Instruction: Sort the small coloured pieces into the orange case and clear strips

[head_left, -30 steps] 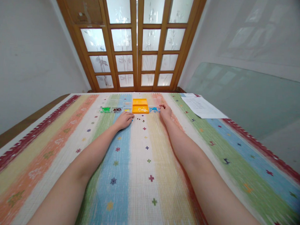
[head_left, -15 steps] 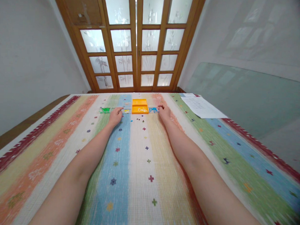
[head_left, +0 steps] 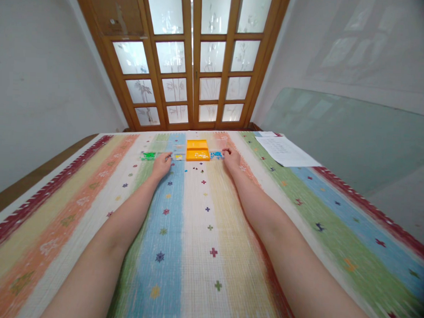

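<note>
An orange box (head_left: 198, 159) lies open near the far edge of the table, with small white pieces in its near half. To its right is a clear box of blue pieces (head_left: 217, 155), and my right hand (head_left: 232, 158) is at that box's right end, fingers pinched. My left hand (head_left: 162, 164) is closed between a clear box of green pieces (head_left: 149, 155) and a box of yellow pieces (head_left: 179, 157). What either hand's fingers hold is too small to make out. A few tiny dark pieces (head_left: 196, 168) lie in front of the orange box.
A striped cloth (head_left: 194, 252) covers the table. White paper sheets (head_left: 286, 151) lie at the far right. Beyond the table stands a wooden door with glass panes (head_left: 213, 51). A pale glass panel (head_left: 339, 132) leans at the right wall.
My left hand has shifted very slightly left. My right hand has hardly moved, and the boxes stay in place.
</note>
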`<state>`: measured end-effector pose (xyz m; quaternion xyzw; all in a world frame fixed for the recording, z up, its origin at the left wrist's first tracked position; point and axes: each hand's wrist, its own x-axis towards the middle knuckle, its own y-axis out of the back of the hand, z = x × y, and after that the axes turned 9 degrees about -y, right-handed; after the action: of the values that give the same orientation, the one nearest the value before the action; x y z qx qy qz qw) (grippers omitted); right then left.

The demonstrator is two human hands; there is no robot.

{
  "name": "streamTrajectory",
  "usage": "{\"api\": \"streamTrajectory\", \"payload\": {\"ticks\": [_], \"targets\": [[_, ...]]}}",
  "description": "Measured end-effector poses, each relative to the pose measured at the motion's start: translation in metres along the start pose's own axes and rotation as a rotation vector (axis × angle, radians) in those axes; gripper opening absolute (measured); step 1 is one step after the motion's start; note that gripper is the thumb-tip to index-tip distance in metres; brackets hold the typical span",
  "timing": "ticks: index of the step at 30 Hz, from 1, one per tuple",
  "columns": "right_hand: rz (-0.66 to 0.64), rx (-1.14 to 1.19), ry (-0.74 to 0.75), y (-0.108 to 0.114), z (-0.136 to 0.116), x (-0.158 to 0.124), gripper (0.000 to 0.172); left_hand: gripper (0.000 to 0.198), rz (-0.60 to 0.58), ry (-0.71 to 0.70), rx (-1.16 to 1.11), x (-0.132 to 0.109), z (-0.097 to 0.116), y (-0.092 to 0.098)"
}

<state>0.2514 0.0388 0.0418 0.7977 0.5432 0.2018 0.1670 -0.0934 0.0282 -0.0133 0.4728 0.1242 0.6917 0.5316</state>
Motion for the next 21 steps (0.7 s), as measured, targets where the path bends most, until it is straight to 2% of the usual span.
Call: {"api": "streamTrajectory", "payload": {"ticks": [5,13,16,21], "targets": [[-0.012,-0.033,0.021,-0.003,0.000,-0.001,0.040,0.039,-0.073,-0.197,0.036,-0.006,0.019,-0.004],[-0.048,-0.060,0.129,-0.018,0.009,0.002,0.033,0.031,-0.372,-0.572,0.054,-0.016,0.059,-0.013],[-0.055,-0.065,0.161,-0.022,0.012,0.005,0.032,0.033,-0.412,-0.643,0.046,-0.018,0.064,-0.013],[-0.059,-0.085,0.196,-0.025,0.023,0.014,0.031,0.037,-0.462,-0.685,0.042,-0.020,0.067,-0.011]]}}
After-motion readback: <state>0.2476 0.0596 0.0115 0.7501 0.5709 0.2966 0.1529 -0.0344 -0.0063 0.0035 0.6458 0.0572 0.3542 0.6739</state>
